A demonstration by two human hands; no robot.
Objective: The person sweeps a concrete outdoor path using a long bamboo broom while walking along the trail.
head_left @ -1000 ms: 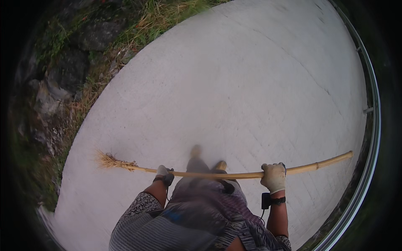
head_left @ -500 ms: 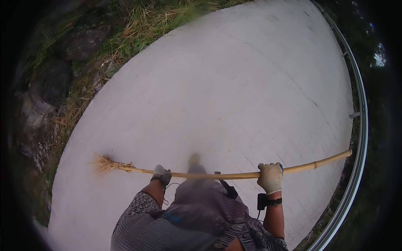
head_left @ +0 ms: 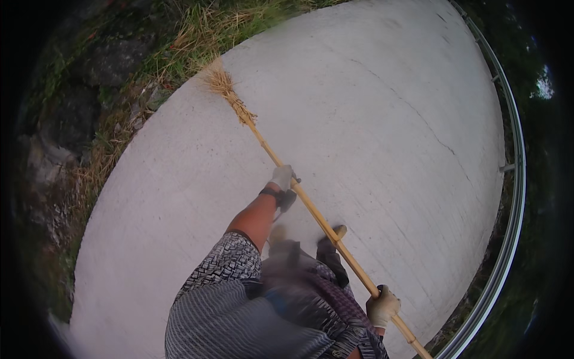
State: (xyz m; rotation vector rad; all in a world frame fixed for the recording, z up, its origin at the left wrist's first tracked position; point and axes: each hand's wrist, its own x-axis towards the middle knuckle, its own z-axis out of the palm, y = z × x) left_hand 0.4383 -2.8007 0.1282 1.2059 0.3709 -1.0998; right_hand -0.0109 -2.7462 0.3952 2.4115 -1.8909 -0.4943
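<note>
A long bamboo broom [head_left: 314, 209] slants across the view from the far left to the near right. Its straw bristles [head_left: 221, 82] reach the pavement's edge beside the grass. My left hand [head_left: 283, 178], in a pale work glove, is closed round the handle's upper stretch, below the bristles. Lower down, my right hand [head_left: 382, 307], also gloved, grips the handle close to my right side. A dark strap with a small box sits on my left wrist. The handle's butt end runs out of view at the bottom.
Pale concrete pavement [head_left: 335, 113] spreads under the broom, with a thin crack [head_left: 418, 113] on the right. Grass [head_left: 206, 36] and dark rocks [head_left: 113, 60] border the left. A metal guardrail [head_left: 519, 173] curves along the right edge. One of my shoes [head_left: 340, 231] shows beneath the handle.
The broom has swung from lying crosswise to a steep diagonal, bristles moving far ahead. My left hand moved forward and right; my right hand came down nearer me. Both kept their grip.
</note>
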